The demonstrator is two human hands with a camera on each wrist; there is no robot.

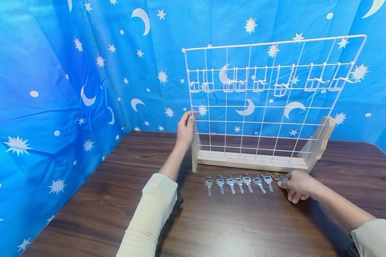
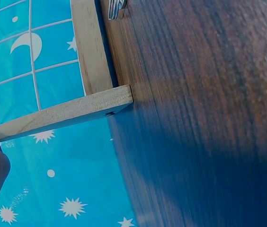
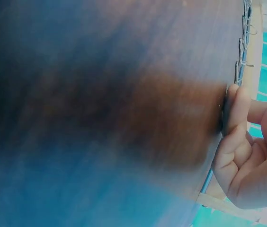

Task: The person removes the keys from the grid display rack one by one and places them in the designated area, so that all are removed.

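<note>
A white wire grid rack (image 1: 257, 123) stands in a wooden base (image 1: 244, 161). Several white hooks (image 1: 281, 91) hang along its upper wires. My left hand (image 1: 184, 130) holds the rack's left edge, thumb in front, where the wire meets the wooden side post (image 2: 76, 109). Before the base lies a row of silver keys (image 1: 230, 182), most with a ring visible. At the row's right end, my right hand (image 1: 297, 185) pinches a key (image 1: 280, 181) by the table, its ring (image 1: 276, 176) showing left of the fingers. In the right wrist view the fingers (image 3: 237, 113) cover most of that key.
The dark wood table (image 1: 238, 221) carries the rack and keys. A blue curtain (image 1: 161, 43) with white moons and stars hangs behind and to the left. The right wooden side post (image 1: 325, 137) rises behind my right hand.
</note>
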